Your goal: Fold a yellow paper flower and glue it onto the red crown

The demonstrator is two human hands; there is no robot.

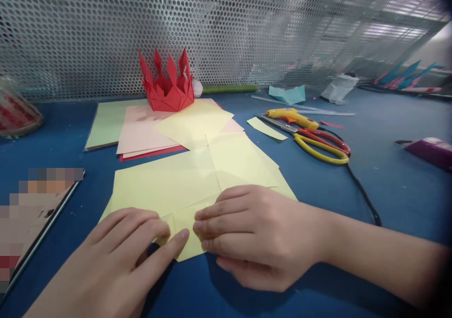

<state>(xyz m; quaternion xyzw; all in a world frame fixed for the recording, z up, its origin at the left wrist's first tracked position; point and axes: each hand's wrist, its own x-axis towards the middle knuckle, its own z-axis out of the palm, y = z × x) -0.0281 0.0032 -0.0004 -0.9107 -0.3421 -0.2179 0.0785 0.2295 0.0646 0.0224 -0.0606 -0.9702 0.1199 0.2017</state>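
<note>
A pale yellow sheet of paper [158, 172] with creases and a folded front edge lies before me on the blue table. My left hand [116, 252] grips its near left part, fingers curled under at the fold and the thumb on the paper. My right hand [257, 228] is closed at the near edge, its fingers pressed together on the folded layer and the thumb lower, by the edge. The fingertips of both hands are a short way apart. Part of the fold is hidden under my hands.
A red paper crown [167, 92] stands on stacked coloured sheets [141, 130] behind. To the right lie scissors [321, 148], a yellow glue gun [294, 117] with a black cord, and a paper strip [266, 128]. A perforated metal panel [226, 31] closes off the back. A dark-edged panel [45, 219] lies left.
</note>
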